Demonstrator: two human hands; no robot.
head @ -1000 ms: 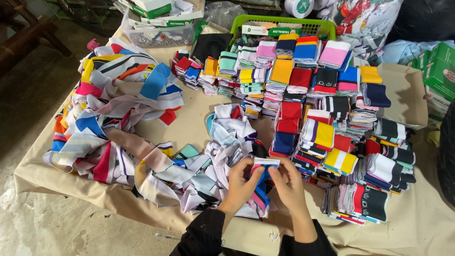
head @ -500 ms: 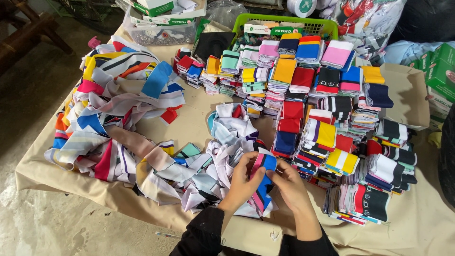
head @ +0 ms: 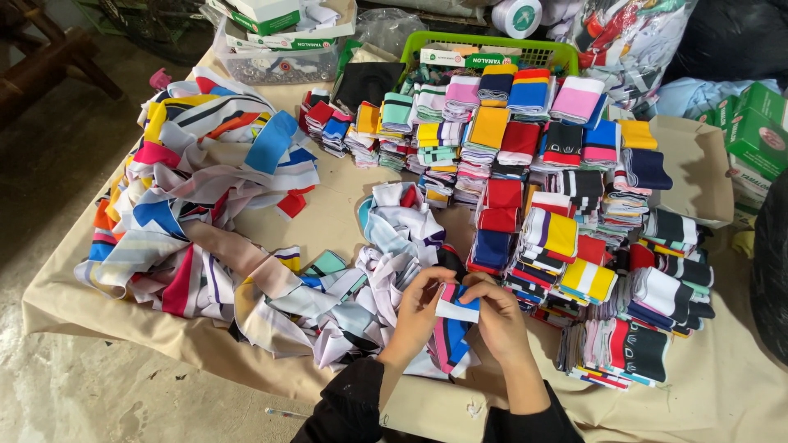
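Pinching a small folded fabric strip point(head: 456, 308) between both hands at the near edge of the table point(head: 706, 385), just over the messy heap. Left hand point(head: 419, 312) gripping its left end, thumb and fingertips pressed together on the cloth; right hand point(head: 497, 316) doing the same on the right end, fingers curled and closed on it. White on the folded front, with pink and blue bands hanging down below between the wrists. Black sleeves point(head: 349, 410) at the bottom of the view.

Sprawling to the left and middle: a big loose pile of strips point(head: 205, 213), mostly white and grey with bits of blue, yellow, pink and red, all tangled. Sitting to the right and further back: neat stacks of folded strips point(head: 566, 205), lots of colours, packed close in rows. Parked at the far edge: a green basket point(head: 492, 45), partly filled. Stacked far right: green boxes point(head: 759, 135). Covering the tabletop: a beige cloth.
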